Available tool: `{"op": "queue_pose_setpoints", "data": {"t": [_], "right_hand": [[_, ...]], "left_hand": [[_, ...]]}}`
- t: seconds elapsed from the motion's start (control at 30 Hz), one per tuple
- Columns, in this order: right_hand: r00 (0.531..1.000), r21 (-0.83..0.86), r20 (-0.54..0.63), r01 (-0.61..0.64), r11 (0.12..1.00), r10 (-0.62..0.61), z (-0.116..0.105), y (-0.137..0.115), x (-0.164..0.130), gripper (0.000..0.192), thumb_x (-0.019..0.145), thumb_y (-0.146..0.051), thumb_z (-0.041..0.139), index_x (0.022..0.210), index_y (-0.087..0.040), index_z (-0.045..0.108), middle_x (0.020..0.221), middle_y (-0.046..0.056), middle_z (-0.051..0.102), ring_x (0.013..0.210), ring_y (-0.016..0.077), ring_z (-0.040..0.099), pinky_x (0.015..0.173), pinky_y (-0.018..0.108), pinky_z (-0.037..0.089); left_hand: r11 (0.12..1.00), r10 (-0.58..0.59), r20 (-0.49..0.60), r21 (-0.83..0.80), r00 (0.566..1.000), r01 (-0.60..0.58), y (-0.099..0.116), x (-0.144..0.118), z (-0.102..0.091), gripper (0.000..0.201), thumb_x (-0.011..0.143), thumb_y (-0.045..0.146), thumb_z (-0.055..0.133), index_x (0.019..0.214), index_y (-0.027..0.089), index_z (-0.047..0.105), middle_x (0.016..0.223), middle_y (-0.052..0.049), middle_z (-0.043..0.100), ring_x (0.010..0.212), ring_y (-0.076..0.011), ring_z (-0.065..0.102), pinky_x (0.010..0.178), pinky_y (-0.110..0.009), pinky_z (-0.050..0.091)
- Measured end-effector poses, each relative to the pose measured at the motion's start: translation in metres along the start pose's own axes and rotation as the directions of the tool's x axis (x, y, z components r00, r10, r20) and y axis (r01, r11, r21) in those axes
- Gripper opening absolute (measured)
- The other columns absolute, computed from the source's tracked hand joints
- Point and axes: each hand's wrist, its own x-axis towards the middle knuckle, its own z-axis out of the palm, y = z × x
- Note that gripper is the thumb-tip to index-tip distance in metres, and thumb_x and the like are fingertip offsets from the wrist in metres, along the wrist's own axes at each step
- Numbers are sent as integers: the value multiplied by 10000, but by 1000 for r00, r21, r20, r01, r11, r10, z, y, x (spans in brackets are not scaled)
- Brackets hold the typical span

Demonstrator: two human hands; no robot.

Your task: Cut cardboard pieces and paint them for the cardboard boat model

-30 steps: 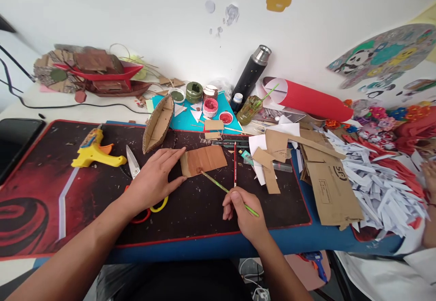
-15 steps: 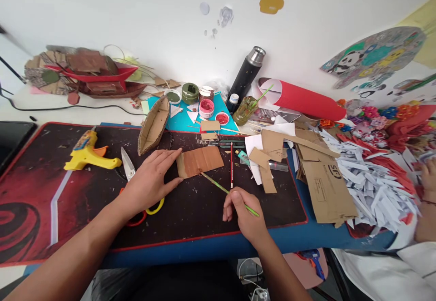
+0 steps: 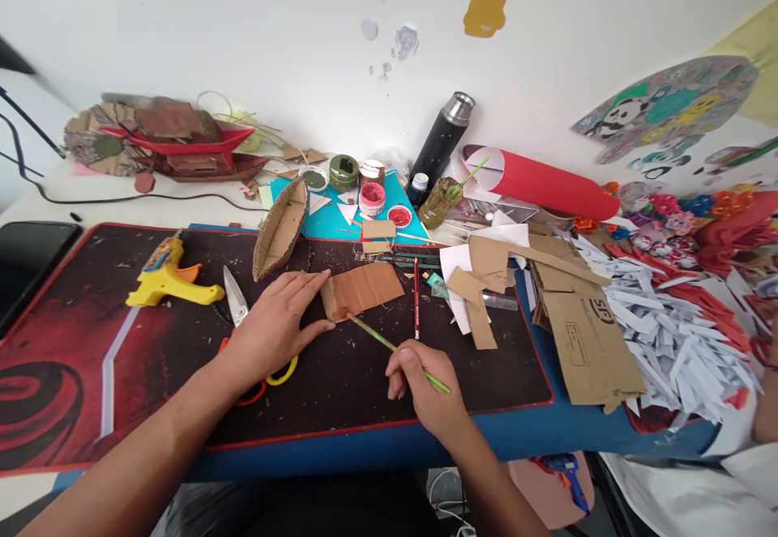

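Observation:
A rectangular piece of cardboard [image 3: 368, 286] lies on the dark desk mat [image 3: 486, 375], mostly coated in brown paint, with a bare strip at its left end. My left hand [image 3: 284, 314] grips that end, fingers at the upper corner and thumb at the lower one. In my right hand [image 3: 425, 375] is a slim green paintbrush [image 3: 377, 334], pinched between thumb and fingers. Its tip touches the lower left part of the cardboard. Scissors [image 3: 236, 294] with red and yellow handles lie partly under my left hand. Behind it stands a boat-shaped cardboard shell [image 3: 281, 233].
A yellow glue gun [image 3: 173, 278] lies left. Paint jars [image 3: 344, 172] stand on blue paper [image 3: 398, 189], beside a black thermos [image 3: 441, 136] and a cup of murky water [image 3: 438, 203]. Right are a red pencil [image 3: 416, 298], cardboard sheets [image 3: 589, 343], folded paper [image 3: 668, 351] and another person's arm [image 3: 767, 399].
The brush tip has moved left along the cardboard, toward its bare end, and my right hand has followed. My left hand stays at the cardboard's edge. The whole view has shifted slightly.

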Motion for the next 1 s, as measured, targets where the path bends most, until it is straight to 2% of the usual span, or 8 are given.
{"op": "queue_pose_setpoints", "data": {"t": [0.13,0.37,0.6,0.77,1.0], "right_hand": [[997,17,-79,-14,1000,16,-6,2,-3,593,1110,-691,542,796,-210,687,569,2,623,513,161,641,501,252,491],[999,-29,31,29,999,-28,10,5,-1,572,1154,-623,503,805,-210,687,602,1,639,549,146,639,557,245,500],[1000,-5,10,-13,1000,13,0,1,-4,585,1130,-669,519,808,-209,683,590,-1,622,532,153,635,530,246,497],[1000,-50,28,6,999,-4,6,2,-2,577,1142,-658,493,826,-216,684,611,0,629,549,154,636,547,249,498],[997,-136,65,59,989,-51,16,1,19,542,1162,-615,476,850,-226,690,627,-6,632,577,156,647,595,254,507]], "left_hand": [[1000,-6,9,-16,1000,6,-2,1,0,748,1009,492,700,1656,189,479,1462,-194,710,1346,-409,640,1189,-621,513],[1000,11,20,-28,1000,-11,-3,0,-2,768,1016,510,689,1661,154,471,1457,-205,707,1349,-405,632,1184,-611,522],[999,-16,37,-43,999,17,-2,0,-4,713,1023,468,646,1647,154,502,1467,-208,702,1367,-410,625,1196,-626,513],[1000,10,35,-24,999,-9,1,0,-4,749,1011,462,672,1657,136,477,1482,-215,690,1373,-412,614,1214,-624,496],[1000,-2,14,13,1000,2,6,1,-1,765,989,413,695,1663,138,457,1477,-208,692,1371,-409,622,1206,-599,495]]}}
